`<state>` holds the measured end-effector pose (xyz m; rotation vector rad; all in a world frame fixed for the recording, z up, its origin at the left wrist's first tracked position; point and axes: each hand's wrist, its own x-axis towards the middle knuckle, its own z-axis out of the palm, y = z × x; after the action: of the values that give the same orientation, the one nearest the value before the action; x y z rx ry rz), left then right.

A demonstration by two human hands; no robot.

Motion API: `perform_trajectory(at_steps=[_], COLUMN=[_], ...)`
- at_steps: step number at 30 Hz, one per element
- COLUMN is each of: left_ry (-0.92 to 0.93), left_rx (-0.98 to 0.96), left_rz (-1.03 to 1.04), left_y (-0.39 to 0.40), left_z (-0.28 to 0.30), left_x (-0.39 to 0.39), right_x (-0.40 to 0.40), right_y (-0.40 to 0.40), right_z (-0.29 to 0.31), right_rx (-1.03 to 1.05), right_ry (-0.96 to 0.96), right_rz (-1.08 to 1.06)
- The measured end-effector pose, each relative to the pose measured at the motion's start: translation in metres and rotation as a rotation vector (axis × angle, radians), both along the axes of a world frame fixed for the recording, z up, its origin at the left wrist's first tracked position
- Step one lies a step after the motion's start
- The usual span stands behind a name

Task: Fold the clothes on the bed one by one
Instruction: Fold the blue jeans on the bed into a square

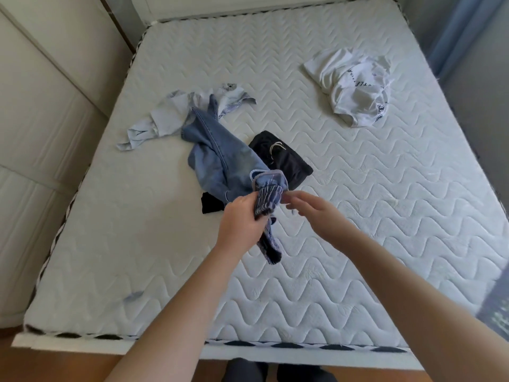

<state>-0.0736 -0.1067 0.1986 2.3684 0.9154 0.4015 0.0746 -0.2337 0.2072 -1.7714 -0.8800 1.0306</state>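
Left fingers (249,201) curled tight round a bunched blue striped garment (268,201), gripping it mid-length above the bed (358,216). Upper end of that garment rising in a grey-edged loop above the left hand (239,219), lower end hanging dark and twisted beneath the wrist, clear of the mattress. Right fingers (292,201) loosely extended, tips at the loop's right edge; pinching it or merely touching, impossible to tell. Right hand (316,213) close beside the left, both forearms reaching in from the near edge.

Just behind the hands, crumpled blue jeans (217,153) lying on the quilted mattress, with a small black item (210,206) peeking out at their near end. Black shorts (283,161) with a pale drawstring touching the jeans on the right. Pale blue shirt (170,117) spread rumpled to the far left, partly under the jeans. White printed T-shirt (355,86) heaped well apart at the far right. Blue curtain (457,31) beyond the bed's right corner; pale wall panels (41,106) along the left.
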Motion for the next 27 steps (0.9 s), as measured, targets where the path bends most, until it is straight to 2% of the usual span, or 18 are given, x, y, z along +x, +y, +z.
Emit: perform_trajectory(at_steps=[2,5,7,9,14,20,23,27], left_ry=[0.026,-0.071,-0.121,-0.129,-0.012,0.071,0.204,0.311], left_rx=[-0.127,-0.209,-0.266,-0.317,-0.280,-0.230,-0.176,-0.141], left_rz=[0.063,0.153,0.201,0.213,0.115,-0.063,-0.144,-0.193], left_y=[0.001,-0.006,-0.010,-0.012,-0.020,-0.034,-0.043,-0.051], left_z=[0.011,0.032,0.047,0.059,0.077,0.084,0.084,0.081], left_x=[-0.006,-0.016,-0.019,-0.024,-0.036,-0.051,-0.057,-0.063], right_x=[-0.001,-0.010,-0.018,-0.023,-0.030,-0.022,-0.022,-0.034], right_y=[-0.007,-0.017,-0.018,-0.017,-0.007,0.009,0.017,0.020], right_z=[-0.002,-0.002,-0.002,0.000,0.019,0.037,0.043,0.043], right_rx=[-0.069,-0.065,-0.056,-0.100,-0.080,-0.110,-0.049,-0.022], right_ry=[-0.101,-0.262,-0.300,-0.233,0.225,0.214,0.142,0.227], right_rz=[0.061,0.163,0.148,0.032,-0.187,-0.306,-0.179,0.119])
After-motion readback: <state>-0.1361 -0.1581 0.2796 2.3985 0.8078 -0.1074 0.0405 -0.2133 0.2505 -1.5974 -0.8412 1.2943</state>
